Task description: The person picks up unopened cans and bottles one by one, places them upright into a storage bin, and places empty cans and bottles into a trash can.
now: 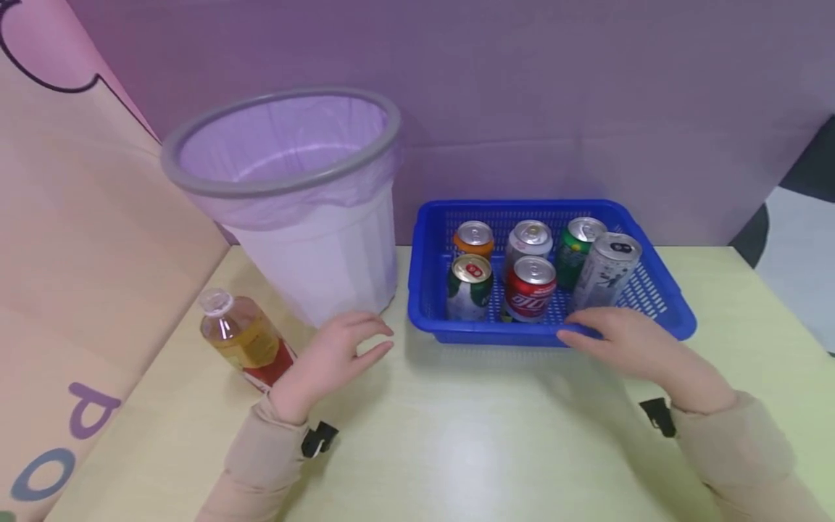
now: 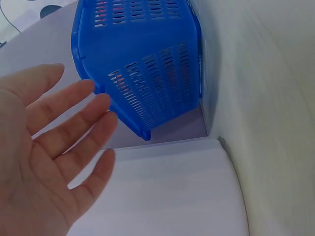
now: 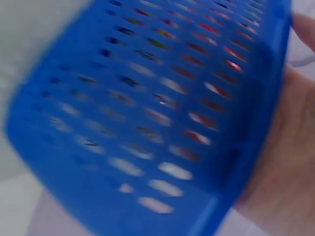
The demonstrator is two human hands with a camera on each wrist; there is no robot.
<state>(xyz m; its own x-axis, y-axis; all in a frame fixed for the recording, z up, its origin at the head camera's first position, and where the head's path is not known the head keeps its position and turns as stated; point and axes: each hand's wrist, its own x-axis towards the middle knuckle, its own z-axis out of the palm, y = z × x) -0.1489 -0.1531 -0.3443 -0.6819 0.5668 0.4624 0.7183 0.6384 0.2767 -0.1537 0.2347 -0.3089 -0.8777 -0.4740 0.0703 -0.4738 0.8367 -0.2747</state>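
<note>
A blue plastic basket (image 1: 496,335) holds several drink cans. Among them are a red can (image 1: 530,290), an orange can (image 1: 474,238), a green can (image 1: 572,254) and a taller silver-white can (image 1: 603,272) that leans. My right hand (image 1: 626,341) is over the basket's front rim beside the tall can, thumb and forefinger apart; its other fingers are hidden. In the right wrist view the basket wall (image 3: 147,113) covers most of that hand. My left hand (image 1: 339,355), fingers loosely spread and holding nothing, hovers to the right of a plastic bottle (image 1: 248,337) with a yellow label.
A white waste bin (image 1: 320,246) with a grey rim and a clear liner stands behind my left hand, left of the basket. Everything stands on a pale wooden table (image 1: 470,435). A purple-grey panel (image 1: 554,94) rises behind, and a printed panel (image 1: 85,217) runs along the left.
</note>
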